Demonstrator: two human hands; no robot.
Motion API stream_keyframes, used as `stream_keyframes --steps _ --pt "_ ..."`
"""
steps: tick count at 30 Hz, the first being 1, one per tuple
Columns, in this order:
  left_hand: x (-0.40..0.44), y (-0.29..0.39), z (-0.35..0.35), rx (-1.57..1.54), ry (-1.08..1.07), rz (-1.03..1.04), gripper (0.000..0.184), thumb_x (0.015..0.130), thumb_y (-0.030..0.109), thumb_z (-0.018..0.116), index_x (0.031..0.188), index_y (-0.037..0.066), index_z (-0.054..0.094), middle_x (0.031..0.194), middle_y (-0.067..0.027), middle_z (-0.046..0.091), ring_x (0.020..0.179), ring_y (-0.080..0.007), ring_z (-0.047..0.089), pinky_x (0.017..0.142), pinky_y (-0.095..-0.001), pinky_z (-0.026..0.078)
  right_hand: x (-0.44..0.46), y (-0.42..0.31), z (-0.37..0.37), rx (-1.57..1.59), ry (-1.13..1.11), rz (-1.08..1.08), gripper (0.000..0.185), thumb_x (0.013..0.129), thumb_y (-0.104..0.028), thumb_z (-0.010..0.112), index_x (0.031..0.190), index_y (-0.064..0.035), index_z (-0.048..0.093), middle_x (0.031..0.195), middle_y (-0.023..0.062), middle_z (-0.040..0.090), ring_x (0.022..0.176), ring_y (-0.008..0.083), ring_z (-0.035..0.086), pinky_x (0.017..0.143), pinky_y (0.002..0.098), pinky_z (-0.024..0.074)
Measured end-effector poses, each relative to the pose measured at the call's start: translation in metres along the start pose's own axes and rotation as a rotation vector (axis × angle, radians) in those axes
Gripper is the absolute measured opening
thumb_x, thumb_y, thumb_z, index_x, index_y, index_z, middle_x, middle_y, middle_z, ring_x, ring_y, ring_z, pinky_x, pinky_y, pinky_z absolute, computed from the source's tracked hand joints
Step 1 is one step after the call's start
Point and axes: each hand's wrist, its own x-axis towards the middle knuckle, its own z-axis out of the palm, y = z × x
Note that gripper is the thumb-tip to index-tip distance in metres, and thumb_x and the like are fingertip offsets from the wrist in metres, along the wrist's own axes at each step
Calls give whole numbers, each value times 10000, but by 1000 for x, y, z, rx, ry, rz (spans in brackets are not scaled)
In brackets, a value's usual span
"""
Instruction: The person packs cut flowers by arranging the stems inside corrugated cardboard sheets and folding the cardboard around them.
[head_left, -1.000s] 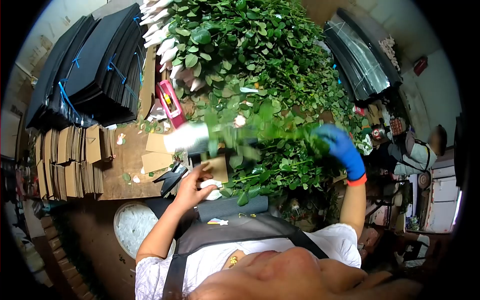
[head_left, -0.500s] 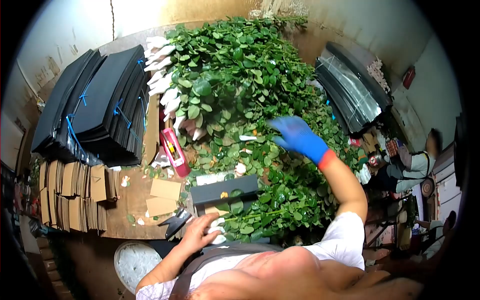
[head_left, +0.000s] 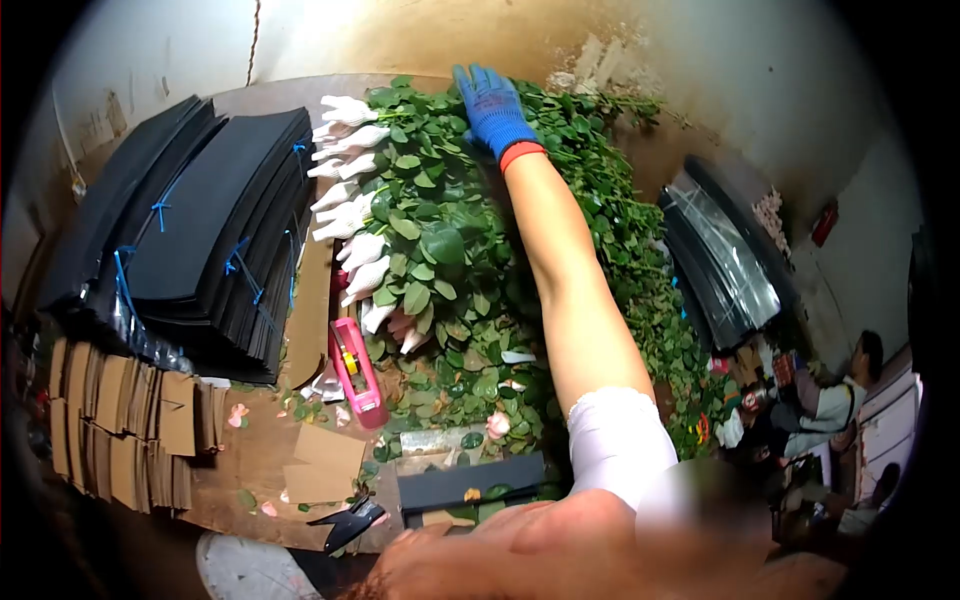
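My right hand (head_left: 493,108), in a blue glove with a red cuff, is stretched to the far side of the table. Its fingers are slightly apart and lie over the leafy rose stems (head_left: 440,205) at the back of the pile. White sleeves (head_left: 345,215) cover the rose heads along the pile's left side. Skin at the bottom edge may be part of my left hand (head_left: 405,548), but its fingers are hidden. Close to it lie a black stapler (head_left: 350,522) and a dark grey strip-shaped block (head_left: 470,482).
Stacks of black sheets (head_left: 215,215) tied with blue string stand at the left, with cardboard pieces (head_left: 125,420) in front. A pink tape dispenser (head_left: 357,375) sits by the roses. Plastic-wrapped dark sheets (head_left: 725,255) stand at the right. Another person (head_left: 835,390) sits beyond.
My right hand has moved from above the middle of the leaves to the back of the pile. My left hand, earlier resting on white-sleeved rose heads near me, is now mostly out of sight.
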Motion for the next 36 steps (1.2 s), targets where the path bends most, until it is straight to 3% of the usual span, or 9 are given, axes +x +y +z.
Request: stream_keyframes --steps 3,6,10,16,20,24,31,34,36 --pt "0 1 -7 -14 6 28 543 891 243 753 1358 62 542 1311 -196 613 1139 -368 618 929 -418 548 13 -12 57 48 -74 -90 857 837 -167 677 1585 -141 259 1511 158 459 1377 328 470 1106 474 409" --pt "-3 -1 -10 -31 6 22 540 896 247 747 1358 59 541 1315 -197 611 1142 -372 616 936 -422 543 9 -27 41 113 -414 -21 827 843 -176 672 1574 -140 288 1441 148 539 1314 317 537 1070 443 452" --pt "-2 -1 -13 -47 3 31 536 903 254 738 1359 54 540 1322 -198 609 1147 -378 613 946 -427 535 -6 -27 8 118 -393 -69 403 842 -182 639 1236 -105 613 1225 190 654 1163 336 634 944 446 533" --pt "-6 2 -8 -31 24 61 530 913 263 725 1360 48 537 1331 -199 606 1154 -386 608 961 -435 523 -58 -23 -14 119 -24 -186 214 822 -88 604 1028 -113 655 871 157 679 860 368 683 721 482 550" --pt "-11 8 -4 12 49 118 527 920 270 717 1360 44 536 1338 -201 604 1159 -392 605 971 -440 516 -108 -25 -70 25 1 -180 272 789 -167 669 1060 -152 640 957 103 629 893 307 631 708 438 493" --pt "-13 1 6 30 48 81 528 928 314 706 1345 35 542 1322 -196 620 1188 -395 588 991 -451 484 -178 -62 -106 -4 44 -134 193 811 -167 634 1003 -183 623 878 66 588 834 268 614 667 417 451" --pt "-14 12 14 76 117 31 532 845 167 806 1312 66 573 1242 -146 640 1075 -305 642 812 -354 583 -301 -110 -80 187 -253 54 164 829 -166 609 980 -198 665 1015 73 570 939 282 577 718 438 440" --pt "-14 12 14 120 115 24 539 830 163 812 1304 57 579 1233 -151 640 1061 -303 645 842 -360 575 -359 -132 -50 209 -326 154 250 835 -164 616 1072 -185 690 1069 76 636 982 295 597 751 420 467" --pt "-15 4 19 81 109 -52 537 826 171 812 1301 51 591 1214 -154 652 1028 -310 652 834 -377 561 -409 -138 -39 423 -578 215 303 859 -133 597 1149 -148 684 1123 110 684 1027 284 623 790 407 490"
